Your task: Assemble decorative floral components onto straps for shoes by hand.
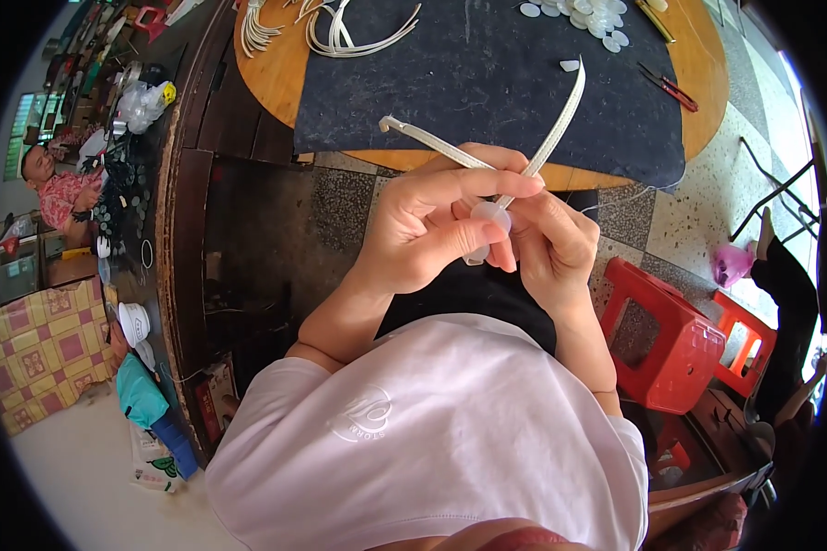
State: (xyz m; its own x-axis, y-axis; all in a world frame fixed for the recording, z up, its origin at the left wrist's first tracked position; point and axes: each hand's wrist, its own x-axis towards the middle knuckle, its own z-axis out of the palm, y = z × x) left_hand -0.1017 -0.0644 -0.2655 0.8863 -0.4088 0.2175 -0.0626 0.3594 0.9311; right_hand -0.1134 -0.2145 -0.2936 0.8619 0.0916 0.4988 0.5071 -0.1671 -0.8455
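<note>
My left hand (427, 230) and my right hand (547, 243) meet in front of my chest, below the edge of a round wooden table (266, 64). Between the fingers of both hands sits a small translucent white disc (489, 217). A thin white curved band (487, 147) runs through the same grip, its two ends sticking up in a V over the dark mat (487, 73). My left thumb and forefinger pinch the band and disc; my right fingers press against them from the other side.
Several more white bands (340, 32) lie at the mat's far left, a heap of white discs (588, 16) at the far right, red-handled snips (671, 87) beside it. Red plastic stools (671, 340) stand to my right. Another person (60, 188) sits at far left by a cluttered bench.
</note>
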